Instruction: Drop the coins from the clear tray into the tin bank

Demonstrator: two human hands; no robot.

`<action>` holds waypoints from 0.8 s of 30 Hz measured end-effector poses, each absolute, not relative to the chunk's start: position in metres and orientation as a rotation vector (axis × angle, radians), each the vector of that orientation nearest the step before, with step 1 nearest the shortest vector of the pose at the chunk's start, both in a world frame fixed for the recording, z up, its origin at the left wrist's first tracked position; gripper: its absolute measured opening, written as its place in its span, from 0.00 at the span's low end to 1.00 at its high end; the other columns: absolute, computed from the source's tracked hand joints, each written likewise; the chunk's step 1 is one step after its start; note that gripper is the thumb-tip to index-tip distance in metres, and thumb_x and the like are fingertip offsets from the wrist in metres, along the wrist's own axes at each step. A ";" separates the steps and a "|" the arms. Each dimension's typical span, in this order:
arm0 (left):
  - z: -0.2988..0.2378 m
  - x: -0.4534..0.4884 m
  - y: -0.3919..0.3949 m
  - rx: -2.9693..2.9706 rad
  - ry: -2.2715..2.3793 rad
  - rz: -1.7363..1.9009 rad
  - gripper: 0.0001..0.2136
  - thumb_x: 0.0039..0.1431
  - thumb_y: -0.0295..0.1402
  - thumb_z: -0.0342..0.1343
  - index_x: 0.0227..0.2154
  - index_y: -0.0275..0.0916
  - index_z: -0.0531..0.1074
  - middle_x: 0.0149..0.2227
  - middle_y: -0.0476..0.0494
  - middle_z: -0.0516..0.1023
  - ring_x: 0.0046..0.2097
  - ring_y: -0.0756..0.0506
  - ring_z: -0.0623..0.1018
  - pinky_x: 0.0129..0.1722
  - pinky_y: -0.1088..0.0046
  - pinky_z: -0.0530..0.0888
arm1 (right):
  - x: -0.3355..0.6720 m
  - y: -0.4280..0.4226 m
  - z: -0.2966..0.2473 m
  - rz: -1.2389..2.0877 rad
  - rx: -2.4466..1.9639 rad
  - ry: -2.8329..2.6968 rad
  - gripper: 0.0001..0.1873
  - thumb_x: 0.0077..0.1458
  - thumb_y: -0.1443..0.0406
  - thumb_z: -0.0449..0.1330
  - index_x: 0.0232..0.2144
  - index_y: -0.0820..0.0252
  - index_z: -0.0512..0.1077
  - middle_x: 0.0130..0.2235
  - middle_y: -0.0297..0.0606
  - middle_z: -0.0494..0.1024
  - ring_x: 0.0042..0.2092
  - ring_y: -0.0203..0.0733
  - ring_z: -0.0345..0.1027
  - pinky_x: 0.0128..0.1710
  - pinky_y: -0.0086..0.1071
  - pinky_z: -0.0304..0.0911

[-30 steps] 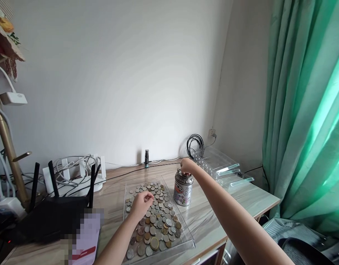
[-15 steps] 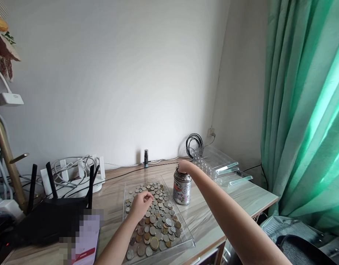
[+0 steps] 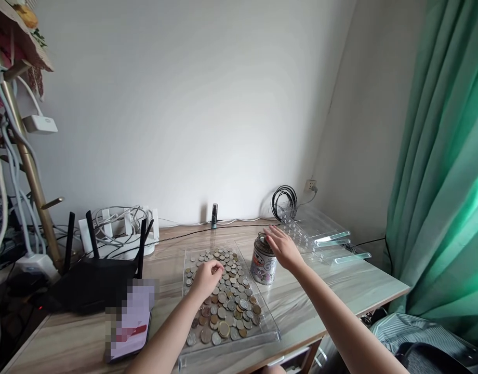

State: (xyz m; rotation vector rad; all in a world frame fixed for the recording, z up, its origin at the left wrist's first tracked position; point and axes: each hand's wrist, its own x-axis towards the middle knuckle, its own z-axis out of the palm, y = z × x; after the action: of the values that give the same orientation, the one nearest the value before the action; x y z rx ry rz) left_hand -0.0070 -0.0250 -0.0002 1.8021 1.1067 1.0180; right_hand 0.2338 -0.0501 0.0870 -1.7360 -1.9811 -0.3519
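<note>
A clear acrylic tray [image 3: 270, 330] lies on the wooden desk [image 3: 332, 291] and holds several silver and brass coins [image 3: 227, 306]. My left hand [image 3: 206, 278] rests over the coins near the tray's left side, fingers pinched together on something I cannot make out. A patterned metal tin [image 3: 263, 259] stands upright just right of the tray. My right hand [image 3: 282, 246] hovers beside and slightly above the tin's top, fingers stretched out and apart, holding nothing.
A black router [image 3: 94, 280] with antennas sits at the left, with a phone [image 3: 132, 324] in front of it. White devices and cables [image 3: 118, 234] lie behind. Stacked clear trays [image 3: 320, 236] and a coiled black cable [image 3: 284, 200] sit at the back right. A green curtain [image 3: 445, 182] hangs right.
My right hand has left the top of the tin and opened, moving slightly right. My left hand stays pinched over the coins. The camera view has shifted a little.
</note>
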 end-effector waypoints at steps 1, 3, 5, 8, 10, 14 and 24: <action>0.000 -0.007 -0.025 1.803 1.111 1.019 0.10 0.48 0.34 0.45 0.26 0.36 0.69 0.28 0.44 0.73 0.28 0.49 0.72 0.27 0.73 0.68 | 0.236 -0.050 0.084 -0.381 -1.713 -1.935 0.28 0.55 0.54 0.33 0.50 0.59 0.59 0.53 0.41 0.59 0.57 0.42 0.41 0.53 0.40 0.44; 0.000 -0.007 -0.025 1.800 1.120 1.021 0.10 0.48 0.34 0.45 0.26 0.36 0.69 0.28 0.44 0.73 0.28 0.49 0.72 0.27 0.73 0.68 | 0.238 -0.050 0.081 -0.413 -1.691 -1.893 0.28 0.54 0.54 0.33 0.49 0.59 0.61 0.54 0.41 0.57 0.58 0.43 0.39 0.53 0.40 0.43; 0.000 -0.007 -0.025 1.792 1.125 1.031 0.10 0.48 0.34 0.45 0.26 0.36 0.69 0.28 0.44 0.73 0.28 0.49 0.72 0.27 0.73 0.68 | 0.239 -0.050 0.078 -0.381 -1.712 -1.918 0.29 0.54 0.54 0.33 0.41 0.59 0.69 0.53 0.41 0.59 0.58 0.45 0.39 0.52 0.41 0.44; 0.002 -0.008 -0.026 1.770 1.125 1.073 0.10 0.48 0.33 0.45 0.26 0.36 0.69 0.28 0.45 0.73 0.27 0.49 0.73 0.27 0.73 0.68 | 0.239 -0.049 0.073 -0.358 -1.716 -1.889 0.30 0.55 0.55 0.32 0.37 0.59 0.71 0.51 0.41 0.62 0.57 0.44 0.42 0.52 0.41 0.45; 0.004 -0.009 -0.026 1.757 1.125 1.099 0.10 0.49 0.32 0.44 0.26 0.36 0.69 0.28 0.45 0.73 0.27 0.49 0.73 0.27 0.74 0.68 | 0.239 -0.047 0.071 -0.375 -1.712 -1.843 0.30 0.55 0.55 0.32 0.39 0.58 0.70 0.51 0.41 0.62 0.56 0.44 0.43 0.51 0.42 0.46; 0.006 -0.009 -0.027 1.753 1.134 1.117 0.09 0.48 0.31 0.44 0.25 0.37 0.69 0.27 0.46 0.73 0.26 0.50 0.73 0.26 0.74 0.68 | 0.240 -0.045 0.070 -0.331 -1.779 -1.832 0.29 0.54 0.55 0.33 0.35 0.58 0.72 0.49 0.41 0.64 0.55 0.47 0.45 0.49 0.44 0.49; 0.002 -0.011 -0.020 1.827 1.422 1.013 0.12 0.50 0.27 0.41 0.34 0.36 0.69 0.39 0.42 0.72 0.41 0.48 0.71 0.40 0.72 0.66 | 0.174 -0.067 0.055 -0.012 -1.563 -2.098 0.20 0.53 0.57 0.42 0.42 0.57 0.67 0.43 0.41 0.69 0.41 0.40 0.64 0.39 0.33 0.60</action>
State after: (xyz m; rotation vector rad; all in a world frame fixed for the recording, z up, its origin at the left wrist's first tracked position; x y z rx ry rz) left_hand -0.0112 -0.0197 0.0017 1.8265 1.4215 1.0133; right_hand 0.1736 -0.0668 0.0546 -1.5630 -2.0983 -0.0119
